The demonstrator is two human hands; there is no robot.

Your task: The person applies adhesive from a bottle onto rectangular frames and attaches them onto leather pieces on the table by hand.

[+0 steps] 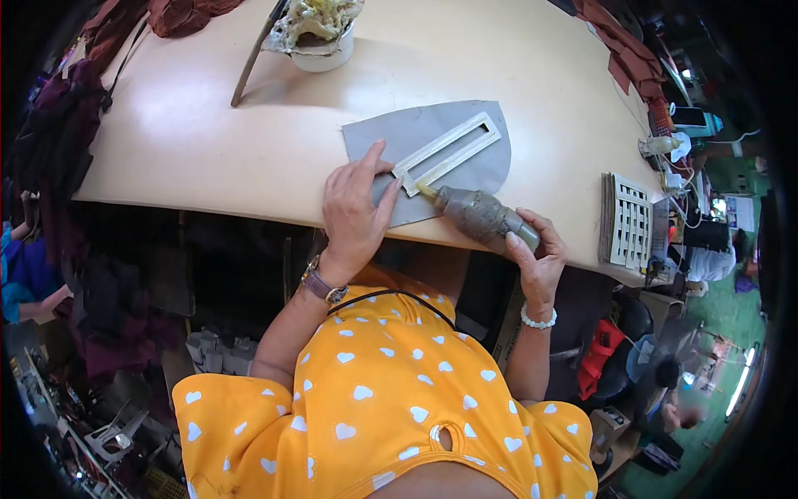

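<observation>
A grey, round-ended sheet (pixel 366 140), perhaps leather or fabric, lies on the table near its front edge. On it rests a pale rectangular frame (pixel 449 154) with a long slot, slanting up to the right. My left hand (pixel 356 200) lies over the sheet's left side, thumb and fingers apart, fingertips at the frame's lower-left end. My right hand (pixel 540 254) grips the rear of a crusted grey squeeze bottle (pixel 478 214), tilted to the left. The bottle's yellowish tip touches or nearly touches the frame's lower-left end; I cannot tell which.
A white tub (pixel 324 56) with crusted yellowish matter stands at the back, a dark stick (pixel 256 54) beside it. To the right is a stack of slotted cards (pixel 628 220). Dark cloth (pixel 54 125) hangs at the left; brown pieces (pixel 619 50) lie at the back right.
</observation>
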